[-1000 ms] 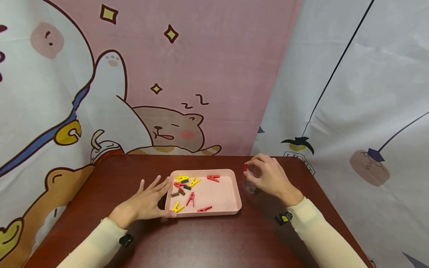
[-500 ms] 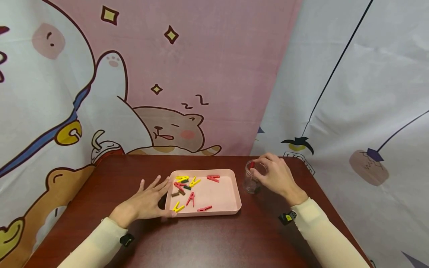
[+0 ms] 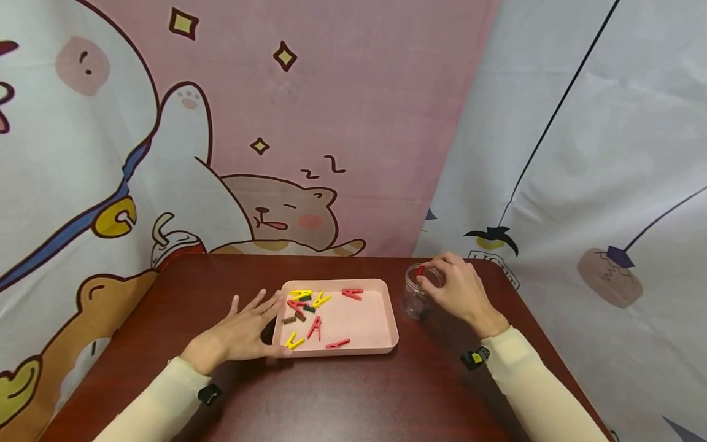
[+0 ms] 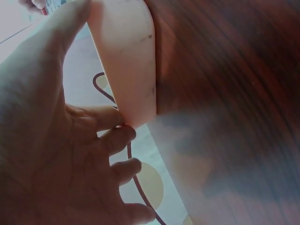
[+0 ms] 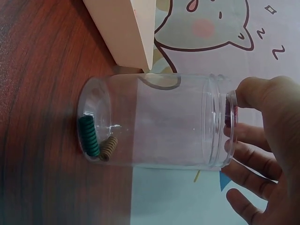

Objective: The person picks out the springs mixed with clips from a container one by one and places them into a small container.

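A pink tray (image 3: 359,319) holds several red and yellow clothespins plus small green and brown coiled pieces. My left hand (image 3: 237,334) rests at its left side, fingers spread, thumb and fingertips touching the rim. Right of the tray stands a clear jar (image 3: 413,302), upright and uncapped. At its mouth my right hand (image 3: 458,291) pinches a small red piece (image 3: 421,270) between thumb and fingers. In the right wrist view that red piece (image 5: 231,110) is at the rim, partly hidden; a green coil (image 5: 89,136) and a brown coil (image 5: 108,148) lie on the jar's bottom.
The dark red-brown table (image 3: 353,399) carries the tray and jar. Behind it hangs a printed cloth (image 3: 353,123) with cartoon animals, close to the table's back edge.
My right hand has moved a little right from the jar's left rim, bringing the red piece over the mouth. The left hand and tray have stayed put.
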Tool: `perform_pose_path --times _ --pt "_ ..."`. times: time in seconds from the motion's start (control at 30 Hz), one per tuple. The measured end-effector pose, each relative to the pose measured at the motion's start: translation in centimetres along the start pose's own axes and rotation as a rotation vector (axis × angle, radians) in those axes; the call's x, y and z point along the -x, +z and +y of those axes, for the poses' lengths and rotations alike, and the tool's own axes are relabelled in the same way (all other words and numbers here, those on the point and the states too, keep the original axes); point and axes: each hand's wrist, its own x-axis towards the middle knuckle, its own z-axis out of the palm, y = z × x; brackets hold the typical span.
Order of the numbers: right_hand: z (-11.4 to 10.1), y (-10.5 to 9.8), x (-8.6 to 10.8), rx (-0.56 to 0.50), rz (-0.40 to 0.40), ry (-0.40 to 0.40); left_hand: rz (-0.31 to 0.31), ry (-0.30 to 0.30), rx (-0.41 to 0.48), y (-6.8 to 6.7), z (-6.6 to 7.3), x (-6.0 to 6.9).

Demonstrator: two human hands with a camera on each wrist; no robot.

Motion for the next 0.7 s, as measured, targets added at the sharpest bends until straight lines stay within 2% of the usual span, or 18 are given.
perform_pose_path --times 0.7 --pt "0.37 0.2 0.22 -0.036 -0.04 0.081 -0.005 -0.005 -0.005 -0.12 0.07 -0.05"
